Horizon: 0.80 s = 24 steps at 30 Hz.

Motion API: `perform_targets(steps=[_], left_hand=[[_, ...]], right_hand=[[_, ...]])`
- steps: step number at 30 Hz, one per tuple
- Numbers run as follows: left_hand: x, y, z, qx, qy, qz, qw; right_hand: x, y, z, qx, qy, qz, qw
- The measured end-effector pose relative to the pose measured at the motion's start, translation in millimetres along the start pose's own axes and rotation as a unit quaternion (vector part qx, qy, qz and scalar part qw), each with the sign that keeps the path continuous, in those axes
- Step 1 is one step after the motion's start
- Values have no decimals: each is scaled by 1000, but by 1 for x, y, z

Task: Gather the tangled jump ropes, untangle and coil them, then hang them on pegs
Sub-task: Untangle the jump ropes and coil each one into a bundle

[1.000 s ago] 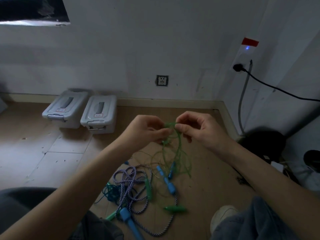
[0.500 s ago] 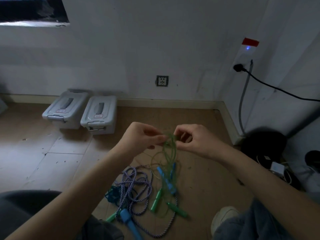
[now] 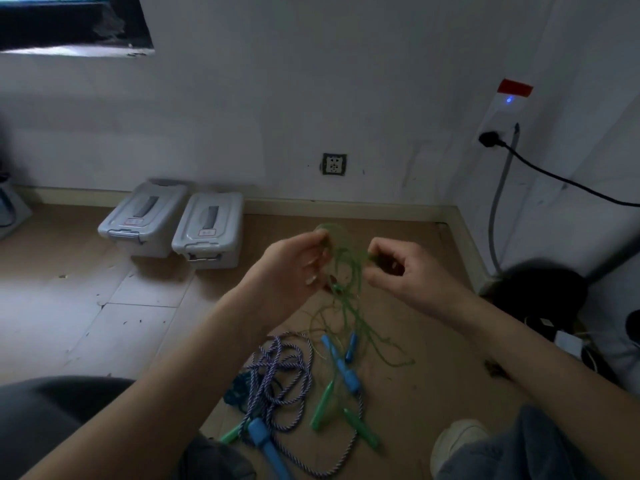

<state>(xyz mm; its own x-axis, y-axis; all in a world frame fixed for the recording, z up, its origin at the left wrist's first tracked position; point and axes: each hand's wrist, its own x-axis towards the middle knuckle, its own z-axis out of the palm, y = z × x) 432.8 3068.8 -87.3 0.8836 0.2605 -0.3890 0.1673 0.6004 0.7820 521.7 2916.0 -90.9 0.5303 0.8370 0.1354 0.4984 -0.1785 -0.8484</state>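
While the left hand (image 3: 294,268) and right hand (image 3: 405,271) each pinch a strand of the thin green rope (image 3: 346,271), its knot sits between their fingertips, loose lengths falling below toward the handles on the floor (image 3: 433,358); pulling sideways looks next

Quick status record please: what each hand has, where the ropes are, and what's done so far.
left hand: pinches the green rope
right hand: pinches the same green rope, apart from the left
green rope: tangled, strands hang from the hands to the floor
striped rope: loose heap on the floor, blue handle toward the person
green handles: on the floor
storage boxes: two, lids on, by the wall
progress: nothing coiled; no pegs in view
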Motion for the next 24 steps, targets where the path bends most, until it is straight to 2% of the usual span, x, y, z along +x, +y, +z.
perform_targets(steps=[2, 4, 5, 6, 7, 9, 11, 13, 14, 16, 17, 18, 19, 21, 22, 23, 24], left_hand=[[-8, 8, -2, 69, -109, -1, 992], [-12, 1, -3, 264, -185, -30, 946], [-12, -6, -3, 371, -176, -42, 911], [-10, -12, -2, 435, -135, -48, 889], [-7, -15, -1, 450, -77, -49, 888], [1, -15, -3, 349, 36, -37, 936], [8, -5, -8, 165, 73, -22, 983], [7, 4, -10, 30, 30, 13, 999], [4, 6, -10, 22, -9, 21, 999], [-7, 4, -9, 108, -136, -1, 985], [-12, 4, -9, 162, -221, -22, 961], [-16, 5, -10, 193, -304, -40, 932], [-18, 6, -13, 189, -365, -56, 910], [-17, 8, -16, 75, -413, -90, 903], [-15, 9, -16, -18, -404, -96, 910], [-11, 10, -15, -98, -367, -79, 922], [-7, 12, -16, -137, -305, -36, 942]], right_hand=[[2, 5, -6, -64, 27, 13, 997], [3, 7, -11, 15, 95, 55, 994], [2, 8, -13, 89, 136, 83, 983], [2, 7, -15, 159, 167, 110, 967], [0, 7, -17, 213, 187, 130, 950], [-2, 9, -18, 263, 198, 157, 931], [-2, 10, -17, 258, 176, 168, 935], [-1, 12, -14, 190, 131, 173, 957], [0, 14, -12, 129, 107, 180, 969], [2, 17, -9, 68, 64, 209, 973], [2, 18, -9, 97, 58, 235, 965], [3, 17, -12, 180, 69, 270, 943], [4, 16, -16, 297, 95, 297, 902], [4, 11, -26, 517, 158, 274, 795], [4, 8, -30, 574, 171, 238, 765], [3, 3, -33, 597, 157, 196, 762], [2, -3, -35, 593, 126, 155, 780]])
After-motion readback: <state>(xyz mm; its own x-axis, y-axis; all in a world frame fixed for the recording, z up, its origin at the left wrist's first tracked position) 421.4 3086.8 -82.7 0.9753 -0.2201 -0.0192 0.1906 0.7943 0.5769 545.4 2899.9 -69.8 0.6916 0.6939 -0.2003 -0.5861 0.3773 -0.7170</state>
